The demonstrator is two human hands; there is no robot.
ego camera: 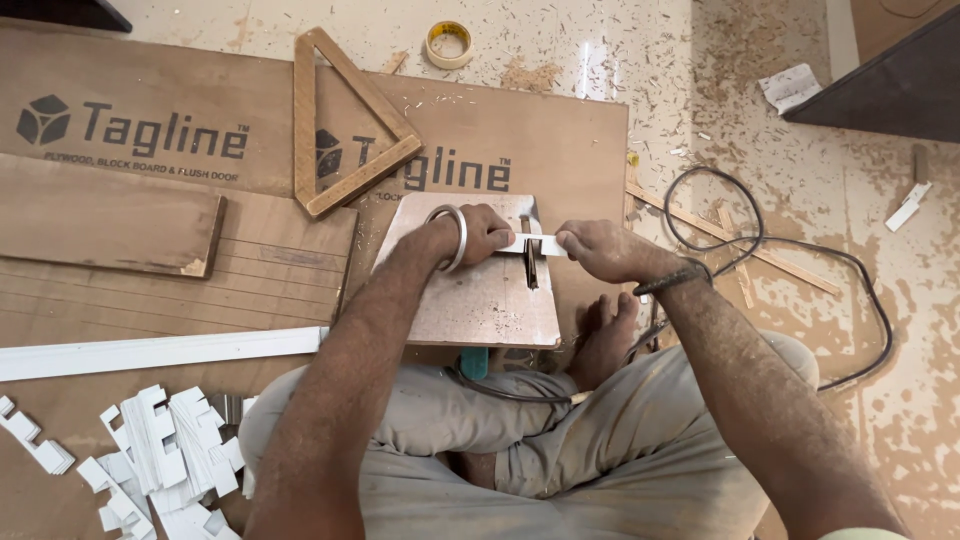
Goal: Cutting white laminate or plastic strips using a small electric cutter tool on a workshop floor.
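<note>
Dark printed labels with cube emblems on two brown plywood sheets, upper left and centre.

Single head-worn view, looking steeply down from above the seated person, close over the forearms and both hands, lap at the bottom edge, plywood sheets and dusty floor stretching away ahead

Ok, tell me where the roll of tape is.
In the head view, the roll of tape lies on the floor at the top centre, just right of the wooden triangle and beyond the plywood sheet's far edge.
</note>
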